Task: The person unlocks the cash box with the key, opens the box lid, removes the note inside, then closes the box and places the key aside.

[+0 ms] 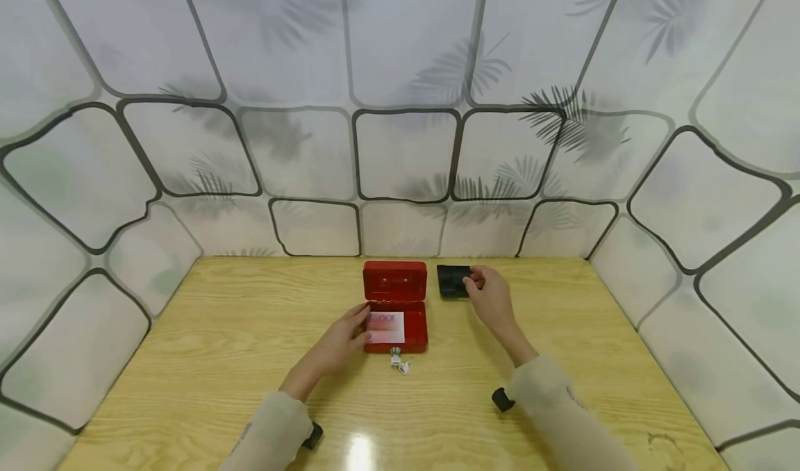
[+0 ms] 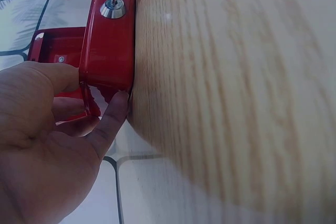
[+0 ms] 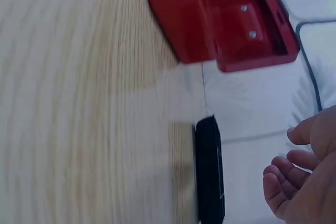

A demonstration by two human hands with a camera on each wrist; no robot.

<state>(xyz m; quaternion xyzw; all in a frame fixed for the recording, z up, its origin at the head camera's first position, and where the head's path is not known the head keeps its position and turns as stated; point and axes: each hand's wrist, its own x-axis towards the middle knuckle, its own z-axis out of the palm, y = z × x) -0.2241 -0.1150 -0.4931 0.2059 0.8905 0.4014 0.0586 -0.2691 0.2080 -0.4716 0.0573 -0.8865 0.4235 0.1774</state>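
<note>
A red metal cash box [image 1: 415, 326] stands on the table with its lid [image 1: 395, 281] raised. A pink banknote [image 1: 387, 327] marked 100 lies inside on the left. My left hand [image 1: 340, 337] holds the box at its left side; in the left wrist view its fingers [image 2: 111, 116] are at the rim and the side wall. A key sits in the front lock [image 2: 113, 8], and a ring with white tags [image 1: 400, 364] hangs from it. Right of the lid lies a black wallet [image 1: 453, 281]. My right hand [image 1: 490, 294] hovers over the wallet, apart from it, fingers loosely curled.
The wooden table [image 1: 250, 332] ends at a patterned cloth wall [image 1: 406, 228] behind the box. More cloth rises along the left and right edges. A black wrist device [image 1: 503, 399] sits by the right sleeve, another [image 1: 313, 436] by the left sleeve.
</note>
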